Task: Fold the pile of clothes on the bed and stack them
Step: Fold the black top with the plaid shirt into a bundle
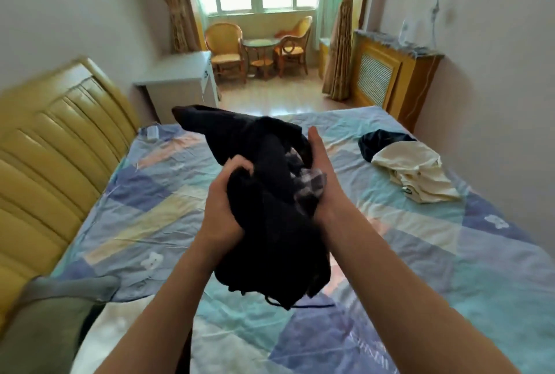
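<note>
From the head camera, the bed (144, 211) runs away from the viewer, covered by a patchwork sheet of blue, teal, cream and peach. Its left edge meets a yellow padded headboard (54, 145); its right edge runs close along the wall, and its far edge gives onto bare wooden floor (270, 97). Most of the sheet lies bare between the middle and the left side, and again in the foreground on the right.

Two hands are in view. The left hand (223, 208) grips a fistful of a black garment (270, 193), fingers curled into the cloth. The right hand (321, 175) holds the same garment from the other side, palm against it and fingers reaching up along the fabric. The garment is bunched and crumpled, held up above the middle of the bed, with one limp end drooping to the far left, a plaid patch showing near the right hand and a thin cord dangling at the bottom.

Two more garments lie on the right side of the bed, touching: a cream one (414, 172), rumpled, partly over a dark blue one (381, 142). A grey garment (60, 298) lies at the near left corner.

Beyond the bed stand two wicker chairs (225, 49) around one small round table (259, 43) under the window.
</note>
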